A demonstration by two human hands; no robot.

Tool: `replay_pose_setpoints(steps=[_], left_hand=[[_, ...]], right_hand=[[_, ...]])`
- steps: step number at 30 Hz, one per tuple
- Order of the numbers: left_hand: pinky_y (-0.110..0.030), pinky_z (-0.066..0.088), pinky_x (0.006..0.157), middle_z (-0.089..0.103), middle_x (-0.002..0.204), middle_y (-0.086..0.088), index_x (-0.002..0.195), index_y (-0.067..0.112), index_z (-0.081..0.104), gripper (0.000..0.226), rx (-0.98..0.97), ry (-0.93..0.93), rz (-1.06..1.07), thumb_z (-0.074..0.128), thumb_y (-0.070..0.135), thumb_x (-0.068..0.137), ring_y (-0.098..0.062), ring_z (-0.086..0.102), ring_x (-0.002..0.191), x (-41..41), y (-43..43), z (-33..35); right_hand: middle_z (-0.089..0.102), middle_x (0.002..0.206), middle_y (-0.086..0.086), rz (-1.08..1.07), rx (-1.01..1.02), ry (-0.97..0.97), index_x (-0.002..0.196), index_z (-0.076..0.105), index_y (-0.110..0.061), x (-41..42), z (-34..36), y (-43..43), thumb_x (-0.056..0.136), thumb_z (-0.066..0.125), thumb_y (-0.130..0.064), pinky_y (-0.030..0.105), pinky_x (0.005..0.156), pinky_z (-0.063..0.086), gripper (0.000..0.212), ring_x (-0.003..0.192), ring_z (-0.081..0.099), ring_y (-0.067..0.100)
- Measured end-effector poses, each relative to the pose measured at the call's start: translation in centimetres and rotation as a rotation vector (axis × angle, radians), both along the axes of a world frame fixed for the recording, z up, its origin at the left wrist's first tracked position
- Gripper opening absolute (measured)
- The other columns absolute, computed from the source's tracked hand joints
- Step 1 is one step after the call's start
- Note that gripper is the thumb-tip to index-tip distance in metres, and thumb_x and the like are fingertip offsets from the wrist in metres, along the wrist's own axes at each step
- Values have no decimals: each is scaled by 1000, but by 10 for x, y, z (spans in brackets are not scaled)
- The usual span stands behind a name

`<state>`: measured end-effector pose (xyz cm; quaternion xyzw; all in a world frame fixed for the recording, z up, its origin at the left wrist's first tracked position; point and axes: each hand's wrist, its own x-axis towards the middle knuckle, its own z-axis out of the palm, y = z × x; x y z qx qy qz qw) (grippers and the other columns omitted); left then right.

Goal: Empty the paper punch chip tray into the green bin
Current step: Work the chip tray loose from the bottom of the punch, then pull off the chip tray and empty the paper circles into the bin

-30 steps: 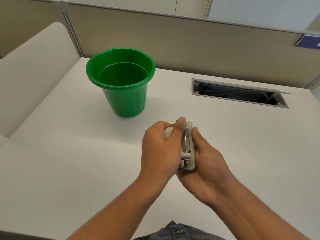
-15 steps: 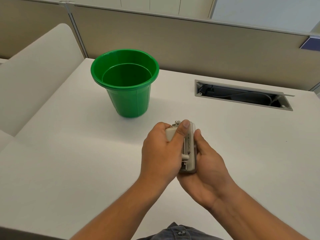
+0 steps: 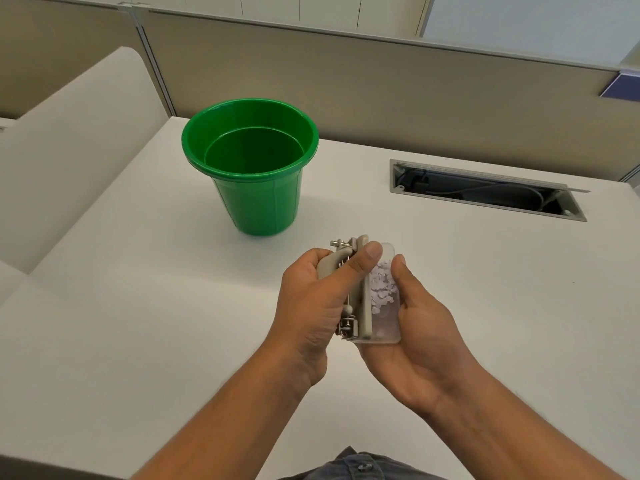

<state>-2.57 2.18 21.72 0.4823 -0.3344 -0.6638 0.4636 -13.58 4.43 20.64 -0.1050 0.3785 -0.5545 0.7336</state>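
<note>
Left hand point(image 3: 317, 299) grips beige metal paper punch point(image 3: 349, 289); right hand point(image 3: 420, 337) cradles clear plastic chip tray point(image 3: 382, 299) of pale paper dots; round green plastic bin point(image 3: 256, 199) stands far left on white table point(image 3: 138, 323).

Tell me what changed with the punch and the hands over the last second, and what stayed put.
The clear chip tray has come away from the paper punch: it now sits in the right hand, swung open to the right, with the paper chips exposed. A second ago it was shut against the punch. The left hand still grips the punch body. The green bin is still upright on the desk, with nothing tipped in yet.
</note>
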Motion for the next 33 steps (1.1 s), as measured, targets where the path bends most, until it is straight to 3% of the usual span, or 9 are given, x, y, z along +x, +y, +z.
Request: replay_pose_setpoints(steps=[3, 6, 11, 16, 20, 25, 28, 33], left_hand=[[-35, 61, 69, 79, 100, -13, 104, 6, 68, 62, 37, 72, 17, 87, 44, 58, -21, 74, 81, 3, -1, -2], [-38, 61, 74, 77, 103, -17, 106, 3, 67, 55, 45, 139, 29, 82, 37, 66, -25, 74, 86, 5, -2, -6], [-36, 60, 69, 77, 84, -7, 96, 11, 69, 40, 19, 227, 10, 82, 37, 68, -23, 74, 79, 7, -4, -11], [-28, 57, 56, 69, 68, -3, 77, 17, 68, 27, 7, 328, 23, 83, 37, 65, -15, 69, 59, 12, -1, -13], [-32, 57, 64, 65, 72, -5, 79, 20, 69, 29, 15, 413, 39, 82, 39, 61, -16, 63, 60, 14, 1, -18], [-36, 54, 71, 64, 78, -9, 89, 18, 66, 42, 66, 484, 59, 83, 41, 59, -18, 59, 64, 20, -1, -22], [-35, 58, 68, 61, 79, -9, 85, 21, 70, 38, 76, 550, 81, 85, 42, 58, -18, 60, 64, 24, -1, -24], [-33, 59, 63, 71, 70, 0, 79, 28, 79, 50, 14, 623, 137, 94, 49, 37, -14, 69, 63, 29, -2, -25]], right_hand=[[71, 124, 15, -5, 14, -62, 124, 67, -6, 0, 3, -1, 101, 40, -42, 41, 98, 48, 50, 111, 68, 25], [71, 122, 16, -20, 36, -122, 124, 66, -4, 0, 4, -1, 101, 40, -43, 42, 95, 51, 51, 108, 69, 26], [71, 121, 20, -16, 82, -187, 131, 60, -4, 2, 6, -2, 98, 42, -45, 43, 90, 55, 55, 104, 70, 30], [57, 140, 21, -26, 109, -215, 135, 57, -4, 2, 6, -1, 95, 46, -45, 46, 99, 50, 58, 128, 55, 32], [65, 121, 20, -21, 119, -215, 126, 64, -3, 2, 4, -2, 89, 52, -45, 47, 93, 54, 57, 103, 66, 31], [66, 113, 20, -2, 155, -262, 123, 65, -1, 7, 1, -5, 83, 57, -42, 44, 102, 45, 58, 105, 60, 29], [71, 104, 20, 1, 153, -316, 120, 66, 0, 11, 0, -9, 80, 59, -41, 43, 103, 42, 57, 88, 63, 28], [71, 106, 20, 11, 136, -374, 127, 63, -2, 15, 1, -16, 80, 58, -40, 41, 108, 37, 61, 86, 61, 26]])
